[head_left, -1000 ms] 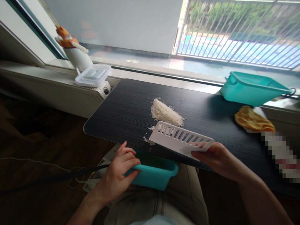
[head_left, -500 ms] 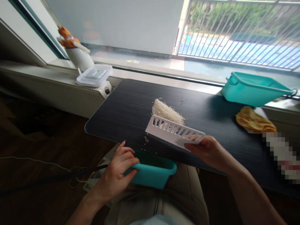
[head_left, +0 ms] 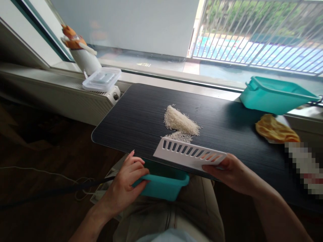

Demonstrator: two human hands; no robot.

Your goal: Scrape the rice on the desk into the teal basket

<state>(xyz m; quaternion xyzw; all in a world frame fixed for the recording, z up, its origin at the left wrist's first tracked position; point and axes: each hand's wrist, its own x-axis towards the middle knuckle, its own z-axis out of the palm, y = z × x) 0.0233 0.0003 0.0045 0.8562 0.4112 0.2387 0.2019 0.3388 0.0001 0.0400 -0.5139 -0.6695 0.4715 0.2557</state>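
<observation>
A pile of white rice (head_left: pixel 179 123) lies on the black tabletop (head_left: pixel 131 117). My right hand (head_left: pixel 230 173) is closed on one end of a flat white slotted plastic panel (head_left: pixel 188 154), whose long edge rests on the table just in front of the rice, near the front edge. A small smear of grains sits right against the panel. My left hand (head_left: pixel 126 183) grips the rim of a teal plastic tub (head_left: pixel 164 183) held below the table's front edge, over my lap.
A second teal tub (head_left: pixel 274 94) stands on the sill at the right, with a yellow cloth (head_left: pixel 276 129) beside it. A clear lidded container (head_left: pixel 102 79) and a white-and-orange figure (head_left: pixel 79 50) sit on the radiator ledge at the left. A cable (head_left: pixel 50 193) runs across the floor.
The panel went up to the rice pile, then dragged back toward the table's front edge, pulling some grains with it. The left hand and tub have barely moved.
</observation>
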